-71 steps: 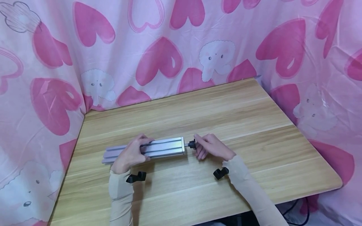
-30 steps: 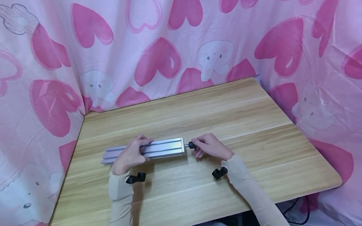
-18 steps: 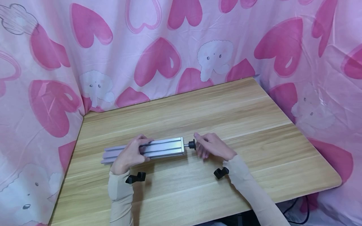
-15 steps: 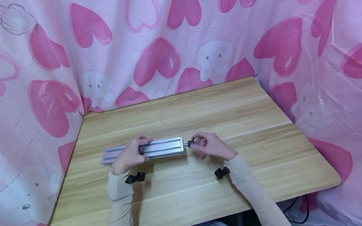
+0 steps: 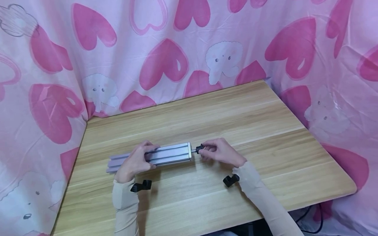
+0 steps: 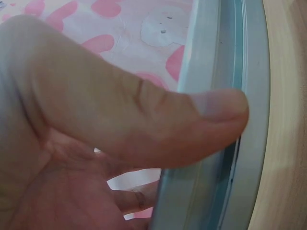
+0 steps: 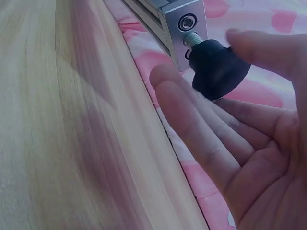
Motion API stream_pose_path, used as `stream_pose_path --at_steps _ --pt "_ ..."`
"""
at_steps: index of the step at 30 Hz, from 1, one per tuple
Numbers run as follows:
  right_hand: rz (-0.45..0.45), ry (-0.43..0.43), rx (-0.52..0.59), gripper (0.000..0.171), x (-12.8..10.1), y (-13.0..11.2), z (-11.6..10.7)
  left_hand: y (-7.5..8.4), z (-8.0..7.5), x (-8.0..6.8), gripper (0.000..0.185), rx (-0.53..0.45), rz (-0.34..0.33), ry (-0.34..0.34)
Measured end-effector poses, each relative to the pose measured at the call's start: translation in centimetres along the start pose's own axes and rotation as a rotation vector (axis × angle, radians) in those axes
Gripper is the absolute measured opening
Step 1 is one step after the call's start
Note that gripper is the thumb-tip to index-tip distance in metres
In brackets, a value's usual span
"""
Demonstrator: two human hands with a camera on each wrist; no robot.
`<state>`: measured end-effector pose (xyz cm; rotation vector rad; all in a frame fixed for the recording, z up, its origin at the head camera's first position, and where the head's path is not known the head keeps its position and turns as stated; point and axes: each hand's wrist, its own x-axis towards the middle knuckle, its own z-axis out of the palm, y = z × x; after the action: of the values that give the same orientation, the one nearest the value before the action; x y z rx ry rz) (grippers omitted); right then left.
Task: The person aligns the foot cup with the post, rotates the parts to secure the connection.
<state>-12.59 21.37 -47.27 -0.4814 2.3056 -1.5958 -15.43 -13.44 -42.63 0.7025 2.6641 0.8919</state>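
My left hand [image 5: 136, 163] grips an aluminium profile [image 5: 171, 153] across its middle, with the thumb [image 6: 144, 120] along the near grooved side in the left wrist view. The profile lies lengthwise above the wooden table. From its right end plate [image 7: 171, 33] sticks a threaded stud [image 7: 193, 39] carrying a black levelling foot [image 7: 216, 69]. At that foot is my right hand [image 5: 222, 152], pinching its rim between thumb and fingers; the wrist view shows the thumb at the rim and the other fingers loosely curved beneath. How much thread sits inside the plate is hidden.
The wooden table [image 5: 189, 203] stands in a corner with a pink heart-patterned curtain [image 5: 165, 62] at its back and sides. Black brackets [image 5: 141, 186] project from both wrists. A black cable [image 5: 320, 219] hangs below the table's right front edge.
My right thumb and fingers have come off the levelling foot, shifted and closed on it again, in small repeated turning motions. My left hand and the profile stay almost where they were.
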Motion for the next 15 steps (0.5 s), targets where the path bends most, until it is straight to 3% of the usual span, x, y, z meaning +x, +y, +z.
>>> stream_pose_path --at_steps 4,15 --pt "0.043 -0.024 0.057 0.040 0.09 -0.23 0.13 0.08 0.02 -0.06 0.072 -0.005 0.009 0.007" --pt "0.117 -0.032 0.041 0.062 0.08 0.07 0.52 -0.09 0.33 -0.19 0.072 0.006 0.003 0.008"
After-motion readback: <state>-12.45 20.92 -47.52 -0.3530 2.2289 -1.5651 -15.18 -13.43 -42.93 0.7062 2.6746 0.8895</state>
